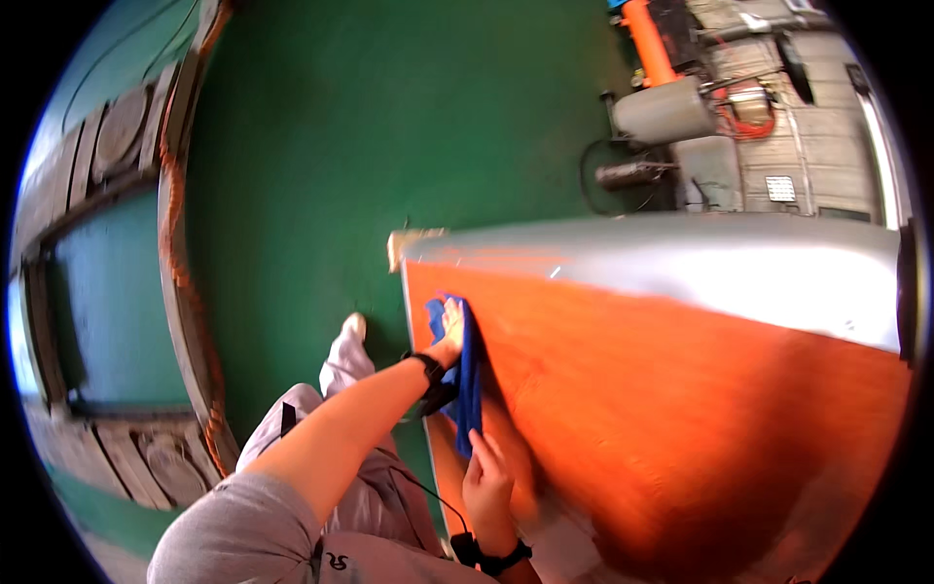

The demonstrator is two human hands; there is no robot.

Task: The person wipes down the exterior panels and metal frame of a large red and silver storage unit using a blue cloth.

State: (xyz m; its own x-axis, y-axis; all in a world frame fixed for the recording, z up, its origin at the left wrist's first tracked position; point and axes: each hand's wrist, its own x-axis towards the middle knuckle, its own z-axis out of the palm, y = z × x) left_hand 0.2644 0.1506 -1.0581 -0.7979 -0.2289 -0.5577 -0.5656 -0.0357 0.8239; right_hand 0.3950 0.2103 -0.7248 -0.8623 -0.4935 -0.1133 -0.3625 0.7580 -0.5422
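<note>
A large glossy orange panel [627,394] with a silver band [715,255] along its far edge lies before me. My left hand [451,328] is on a blue cloth [471,379], holding it against the panel near its left edge. The cloth hangs in folds toward me. Its near end is pinched between the thumb and fingers of my right hand [487,474]. Dark bands circle both wrists, and a thin black cable runs to a small black box [464,547] by the right one. My left arm's reflection shows in the orange surface.
A pale block [408,244] sits at the panel's far left corner. On the green floor [394,117], a wooden frame [179,292] with orange rope [175,212] stands at left. A grey cylinder [664,109], an orange tube [649,44] and coiled hose [751,130] lie beyond the panel.
</note>
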